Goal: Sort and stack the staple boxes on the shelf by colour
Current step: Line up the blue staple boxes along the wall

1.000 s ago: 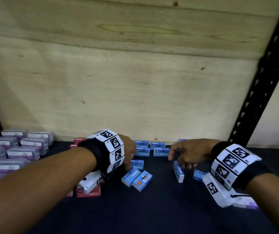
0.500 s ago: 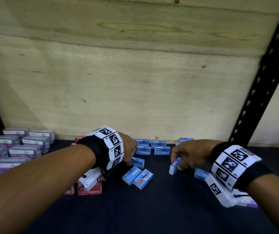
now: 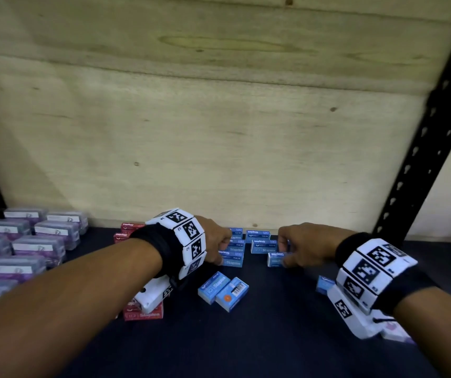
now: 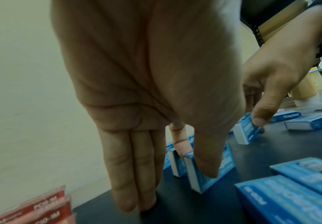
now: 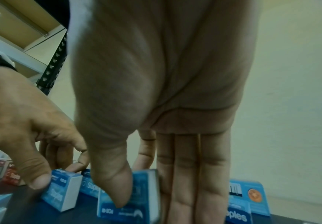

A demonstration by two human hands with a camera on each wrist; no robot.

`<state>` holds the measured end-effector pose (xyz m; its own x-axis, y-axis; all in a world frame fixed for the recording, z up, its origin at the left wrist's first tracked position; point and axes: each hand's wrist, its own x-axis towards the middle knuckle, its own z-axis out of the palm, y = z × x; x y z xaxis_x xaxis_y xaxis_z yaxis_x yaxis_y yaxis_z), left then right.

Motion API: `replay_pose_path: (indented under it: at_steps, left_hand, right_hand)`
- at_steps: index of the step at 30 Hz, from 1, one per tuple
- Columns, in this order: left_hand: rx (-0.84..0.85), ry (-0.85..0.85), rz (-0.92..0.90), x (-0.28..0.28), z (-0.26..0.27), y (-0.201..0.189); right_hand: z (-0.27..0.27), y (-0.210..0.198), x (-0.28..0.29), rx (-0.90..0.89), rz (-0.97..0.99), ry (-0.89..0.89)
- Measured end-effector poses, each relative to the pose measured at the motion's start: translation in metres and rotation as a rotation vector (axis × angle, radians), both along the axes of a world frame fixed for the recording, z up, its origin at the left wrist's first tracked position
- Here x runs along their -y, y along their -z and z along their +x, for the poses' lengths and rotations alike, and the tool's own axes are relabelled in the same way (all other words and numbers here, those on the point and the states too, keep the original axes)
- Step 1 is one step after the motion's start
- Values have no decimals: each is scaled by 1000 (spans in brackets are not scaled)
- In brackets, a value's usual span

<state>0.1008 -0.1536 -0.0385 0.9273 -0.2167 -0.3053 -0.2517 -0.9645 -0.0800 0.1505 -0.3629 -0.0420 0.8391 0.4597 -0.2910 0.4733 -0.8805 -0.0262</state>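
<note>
The left hand (image 3: pixel 216 246) pinches a blue staple box (image 4: pixel 204 174) between thumb and forefinger, holding it on its long edge on the dark shelf (image 3: pixel 246 336), its other three fingers straight and together, pointing down. The right hand (image 3: pixel 304 248) pinches a second blue box (image 5: pixel 129 201) the same way, thumb on the near face, fingers behind it, just right of the first. Both boxes stand at the near edge of a cluster of blue boxes (image 3: pixel 258 237) lined up against the plywood back wall (image 3: pixel 218 132). Nearer, two more blue boxes (image 3: pixel 223 290) lie flat side by side, and another blue box (image 3: pixel 324 283) lies to the right beside the right wrist. Red staple boxes (image 3: pixel 142 313) sit under and beyond the left wrist. Far left, clear purple-tinted cases (image 3: pixel 27 241) stand in rows.
</note>
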Motion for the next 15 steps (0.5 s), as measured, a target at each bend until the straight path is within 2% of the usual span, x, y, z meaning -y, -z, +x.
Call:
replay_pose_path:
  at_steps: [3, 8, 15]
  left_hand:
    - [-18, -9, -7, -1, 1, 0]
    - [-21, -7, 14, 1, 3, -1]
    - [-38, 5, 13, 2, 3, -3]
  right_hand:
    - [-2, -4, -4, -18, 34, -37]
    - [2, -13, -8, 48, -21, -62]
    - [0, 0, -17, 8, 11, -92]
